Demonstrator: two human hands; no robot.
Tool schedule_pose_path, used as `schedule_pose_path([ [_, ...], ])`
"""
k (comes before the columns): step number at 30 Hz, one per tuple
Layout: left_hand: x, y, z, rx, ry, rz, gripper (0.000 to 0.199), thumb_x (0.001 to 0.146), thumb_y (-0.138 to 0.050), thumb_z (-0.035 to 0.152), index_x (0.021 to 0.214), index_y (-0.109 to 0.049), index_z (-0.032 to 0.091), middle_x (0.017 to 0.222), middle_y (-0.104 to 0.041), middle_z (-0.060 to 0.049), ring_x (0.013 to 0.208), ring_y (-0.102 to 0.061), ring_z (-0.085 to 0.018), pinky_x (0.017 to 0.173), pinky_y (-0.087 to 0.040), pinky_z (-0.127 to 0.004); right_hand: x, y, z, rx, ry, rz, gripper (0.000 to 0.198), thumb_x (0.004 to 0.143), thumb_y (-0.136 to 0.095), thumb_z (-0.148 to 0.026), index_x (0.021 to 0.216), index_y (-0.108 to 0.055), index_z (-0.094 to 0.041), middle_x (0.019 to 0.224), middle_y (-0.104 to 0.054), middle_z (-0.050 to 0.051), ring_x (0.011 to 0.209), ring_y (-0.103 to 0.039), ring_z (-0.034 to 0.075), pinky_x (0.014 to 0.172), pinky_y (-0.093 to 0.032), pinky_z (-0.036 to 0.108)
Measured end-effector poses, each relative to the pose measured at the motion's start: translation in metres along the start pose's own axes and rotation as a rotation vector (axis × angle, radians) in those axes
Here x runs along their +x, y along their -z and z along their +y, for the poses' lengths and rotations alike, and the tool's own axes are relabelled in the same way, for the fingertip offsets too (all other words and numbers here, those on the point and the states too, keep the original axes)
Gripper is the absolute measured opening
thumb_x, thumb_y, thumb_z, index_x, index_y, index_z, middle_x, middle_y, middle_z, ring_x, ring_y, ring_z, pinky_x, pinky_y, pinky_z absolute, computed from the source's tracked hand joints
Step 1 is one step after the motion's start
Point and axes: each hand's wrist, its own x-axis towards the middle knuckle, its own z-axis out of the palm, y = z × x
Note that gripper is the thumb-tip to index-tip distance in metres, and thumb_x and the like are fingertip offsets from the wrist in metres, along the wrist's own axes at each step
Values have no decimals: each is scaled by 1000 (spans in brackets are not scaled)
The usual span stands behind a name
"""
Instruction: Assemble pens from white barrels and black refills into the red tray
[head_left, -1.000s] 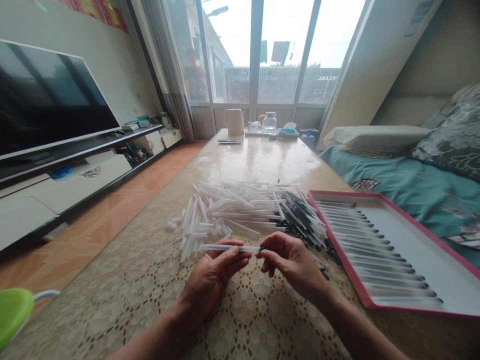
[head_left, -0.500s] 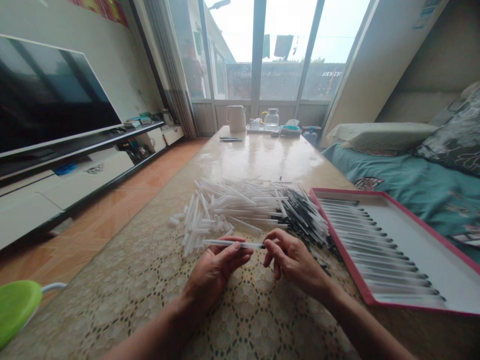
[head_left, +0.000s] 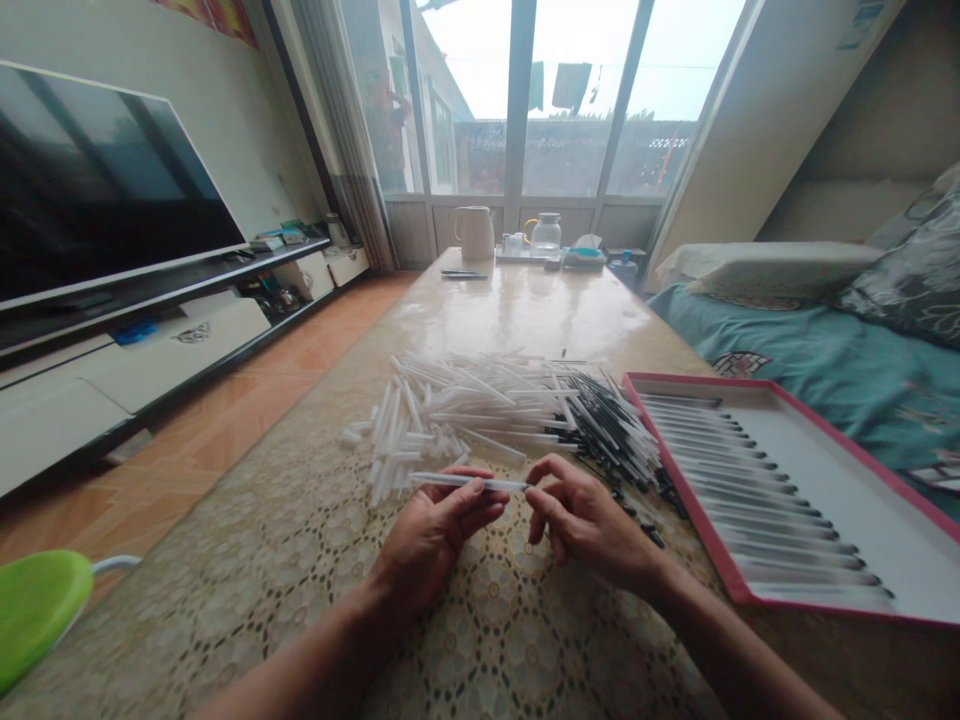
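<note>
A slim translucent white pen (head_left: 457,482) lies level between my two hands, above the patterned table. My left hand (head_left: 424,530) is closed around its middle, thumb on top and fingers beneath. At the pen's right end, the thumb and index finger of my right hand (head_left: 592,520) pinch the tip and cover it. Just beyond my hands is a heap of white pen barrels and clear caps (head_left: 480,400). Thin black-tipped refills (head_left: 607,425) are bunched at its right side, and small black pieces (head_left: 651,535) lie near my right wrist.
To the right, a shallow box with a red rim (head_left: 684,490) holds a row of pens with black ends (head_left: 757,490). A beige jug (head_left: 476,235), a glass pitcher (head_left: 546,235) and a tissue pack (head_left: 583,258) stand at the table's far end. A green stool (head_left: 45,610) is at lower left.
My right fingertips have closed over the pen's black end, which showed before. Both hands stay in nearly the same place; the view has shifted slightly.
</note>
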Motion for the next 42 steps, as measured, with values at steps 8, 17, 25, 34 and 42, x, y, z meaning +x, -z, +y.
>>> schedule_pose_path([
  [8,0,-2,1,21,19,0,14,72,-71,16,84,-66,11,76,-73,-8,75,-69,-17,77,-54,-28,0,-2,5,-24,-12,-11,43,92,-31,-52,72,-48,-17,56,-60,1,35,-43,5,34,-31,16],
  [17,-1,-1,0,27,13,0,11,75,-68,15,85,-66,10,78,-73,-8,76,-69,-17,78,-54,-28,-1,-1,2,-17,-10,-13,32,91,-38,-50,82,-44,-19,58,-62,-1,34,-44,5,33,-31,15],
  [25,0,-1,1,23,5,1,14,74,-69,16,86,-66,11,79,-73,-8,78,-69,-17,80,-53,-29,-1,-2,0,14,-34,-20,33,89,-41,-52,88,-44,-19,58,-62,-2,33,-44,6,33,-32,15],
  [34,-1,0,0,34,7,-13,15,74,-70,19,86,-66,11,79,-73,-8,78,-68,-17,80,-53,-29,-1,-3,0,-2,-30,-18,38,90,-35,-54,81,-45,-19,57,-61,-1,34,-43,5,33,-31,15],
  [42,-1,1,-1,41,8,-39,14,75,-69,19,87,-66,11,78,-73,-8,78,-68,-16,80,-52,-28,-2,-1,-2,16,-39,-52,35,89,-39,-52,80,-44,-19,58,-62,-2,34,-43,5,33,-29,15],
])
